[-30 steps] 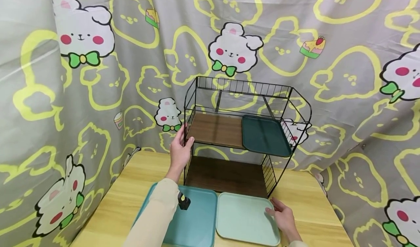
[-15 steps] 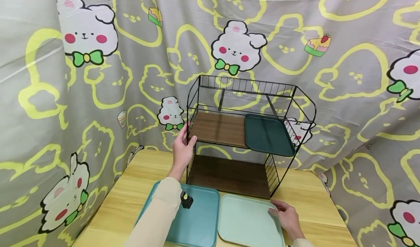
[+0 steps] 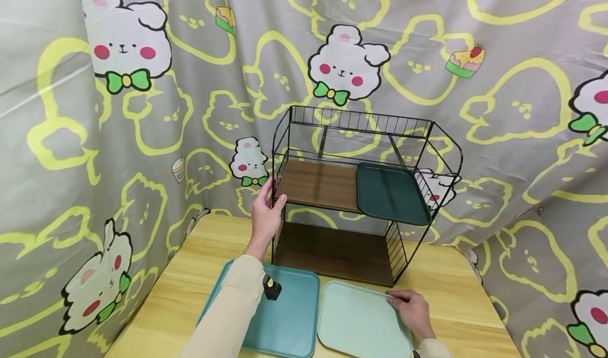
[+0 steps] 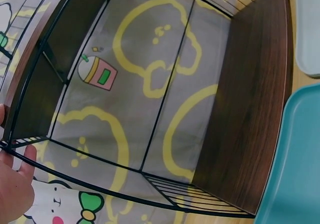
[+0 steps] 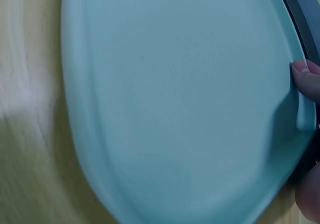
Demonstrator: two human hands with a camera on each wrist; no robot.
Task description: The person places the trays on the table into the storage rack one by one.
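A black wire rack [image 3: 361,128] with two brown wooden shelves stands on the table. My left hand [image 3: 266,218] grips its left side post at the height of the upper shelf [image 3: 320,184]; the left wrist view shows thumb and fingers [image 4: 29,159] around the black frame. A dark green tray [image 3: 391,194] lies on the right half of that shelf, its front overhanging. In front of the rack, my right hand [image 3: 412,311] pinches a mint green tray [image 3: 361,318] at its far right corner, thumb [image 5: 305,79] on the rim and the other fingers mostly hidden.
A teal tray [image 3: 296,316] lies left of the mint one, partly covered by my left sleeve [image 3: 233,300]. The lower shelf [image 3: 332,252] sits low in the rack. A patterned curtain [image 3: 199,125] surrounds the wooden table [image 3: 456,284].
The mint tray has shifted slightly towards me, away from the rack, with my right hand on its corner. My left hand keeps its hold on the rack; the head view has turned slightly.
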